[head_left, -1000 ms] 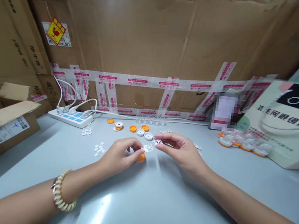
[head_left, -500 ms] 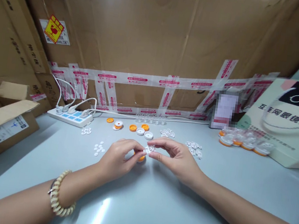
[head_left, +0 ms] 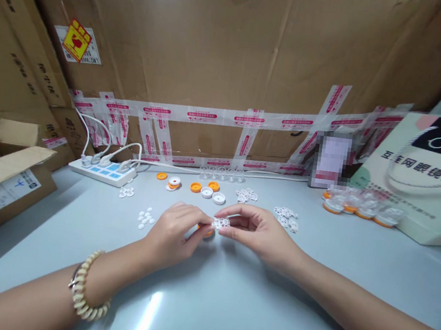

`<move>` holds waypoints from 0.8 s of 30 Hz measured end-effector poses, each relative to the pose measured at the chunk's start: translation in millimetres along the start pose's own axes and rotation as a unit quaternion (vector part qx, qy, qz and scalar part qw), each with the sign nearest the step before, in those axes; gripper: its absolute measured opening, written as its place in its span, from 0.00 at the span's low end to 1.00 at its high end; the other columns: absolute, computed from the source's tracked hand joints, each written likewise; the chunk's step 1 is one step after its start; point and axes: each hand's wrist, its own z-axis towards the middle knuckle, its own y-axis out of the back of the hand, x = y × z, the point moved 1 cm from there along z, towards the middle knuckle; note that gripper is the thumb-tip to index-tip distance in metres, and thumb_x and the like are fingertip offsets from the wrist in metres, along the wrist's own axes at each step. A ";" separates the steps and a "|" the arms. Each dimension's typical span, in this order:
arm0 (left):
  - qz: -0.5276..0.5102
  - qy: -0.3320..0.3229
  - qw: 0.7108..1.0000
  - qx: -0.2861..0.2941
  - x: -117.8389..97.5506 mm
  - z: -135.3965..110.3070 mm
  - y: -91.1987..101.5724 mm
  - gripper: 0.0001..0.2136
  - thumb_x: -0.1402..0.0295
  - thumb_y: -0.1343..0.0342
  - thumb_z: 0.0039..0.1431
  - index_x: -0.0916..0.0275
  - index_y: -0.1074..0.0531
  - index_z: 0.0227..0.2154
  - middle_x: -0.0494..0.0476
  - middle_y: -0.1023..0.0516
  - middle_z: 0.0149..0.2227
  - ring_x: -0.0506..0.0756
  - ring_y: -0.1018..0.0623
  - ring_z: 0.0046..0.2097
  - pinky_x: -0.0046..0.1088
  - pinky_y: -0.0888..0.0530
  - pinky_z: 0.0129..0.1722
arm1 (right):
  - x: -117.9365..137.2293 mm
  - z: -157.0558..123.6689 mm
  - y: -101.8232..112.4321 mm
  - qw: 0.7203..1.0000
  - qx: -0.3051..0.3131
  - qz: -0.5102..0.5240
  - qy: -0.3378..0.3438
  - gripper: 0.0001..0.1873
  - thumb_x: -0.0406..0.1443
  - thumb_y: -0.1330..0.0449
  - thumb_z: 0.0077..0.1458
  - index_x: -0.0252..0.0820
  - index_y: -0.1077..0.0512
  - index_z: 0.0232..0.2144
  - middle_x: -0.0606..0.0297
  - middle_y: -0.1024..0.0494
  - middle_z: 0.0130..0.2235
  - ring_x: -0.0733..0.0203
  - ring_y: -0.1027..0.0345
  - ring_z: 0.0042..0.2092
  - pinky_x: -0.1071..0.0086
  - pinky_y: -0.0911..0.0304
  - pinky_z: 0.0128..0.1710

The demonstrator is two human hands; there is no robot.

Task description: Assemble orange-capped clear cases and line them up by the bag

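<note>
Our left hand grips an orange round plastic cap. Our right hand pinches a small white perforated plastic piece against it. We judge that seating it needs fine alignment.

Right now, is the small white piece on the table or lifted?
Lifted: left hand and right hand pinch the white piece between them, over the orange cap.

Glossy, smooth grey table; matt, creased brown cardboard wall with shiny plastic tape.
</note>
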 end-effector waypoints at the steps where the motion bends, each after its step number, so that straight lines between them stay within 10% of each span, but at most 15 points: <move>1: 0.012 -0.011 1.000 0.002 0.0 -0.2 -0.4 0.05 0.73 0.51 0.57 0.62 0.30 0.29 0.54 0.23 0.25 0.51 0.25 0.28 0.28 0.31 0.31 | -0.3 0.4 -0.2 0.999 0.011 0.020 -0.025 0.11 0.36 0.35 0.40 0.43 0.28 0.31 0.65 0.22 0.32 0.62 0.27 0.35 0.63 0.32 0.39; 14: 0.097 -0.081 0.991 0.049 1.1 -0.9 -1.9 0.09 0.76 0.54 0.59 0.63 0.30 0.27 0.54 0.22 0.25 0.51 0.26 0.27 0.29 0.34 0.31 | -6.2 2.4 -0.3 0.989 0.010 0.100 -0.107 0.12 0.31 0.34 0.34 0.41 0.32 0.24 0.73 0.29 0.23 0.66 0.31 0.29 0.68 0.36 0.35; 24: -0.211 0.217 0.950 0.078 -3.1 5.1 -3.2 0.06 0.69 0.45 0.55 0.63 0.27 0.34 0.54 0.22 0.33 0.50 0.25 0.32 0.23 0.30 0.30 | -1.4 -5.6 -5.1 0.986 -0.010 -0.112 0.126 0.15 0.31 0.41 0.46 0.45 0.42 0.36 0.67 0.28 0.31 0.64 0.31 0.35 0.64 0.33 0.40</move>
